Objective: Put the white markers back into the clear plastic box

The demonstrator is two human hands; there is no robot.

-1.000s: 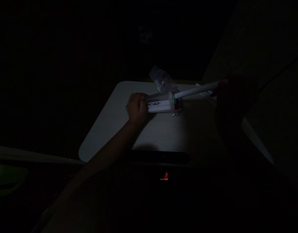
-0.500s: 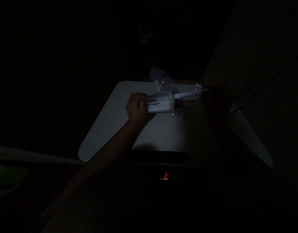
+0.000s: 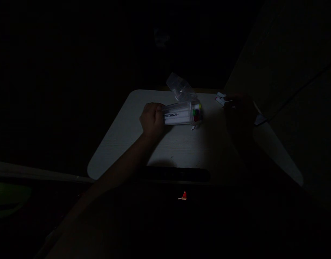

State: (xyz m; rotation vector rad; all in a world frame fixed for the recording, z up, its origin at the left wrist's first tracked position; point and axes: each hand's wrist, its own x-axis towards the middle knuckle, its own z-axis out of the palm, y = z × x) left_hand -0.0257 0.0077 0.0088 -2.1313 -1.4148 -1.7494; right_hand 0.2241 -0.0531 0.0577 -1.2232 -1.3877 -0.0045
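My left hand [image 3: 152, 119] is wrapped round the base of a clear plastic pen case [image 3: 178, 114], which lies on its side with its mouth to the right. White markers with yellow, green, red and dark ends [image 3: 197, 114] fill it. Its clear flip lid [image 3: 181, 87] hangs open at the far side. Over the right part of the table, my right hand [image 3: 239, 107] is in deep shadow, finger and thumb apart. Its fingertips are beside a few loose white markers [image 3: 220, 99]; whether they touch is hard to see.
The pale table [image 3: 114, 144] has rounded corners and a dark slot [image 3: 178, 174] along its near edge. A dark cable [image 3: 297, 91] runs off to the right beside a small pale object [image 3: 261, 119]. The surroundings are very dark.
The marker that stuck out of the case is now inside, its yellow end level with the others. My right hand has let go of it and is by the loose markers. My left hand stays put.
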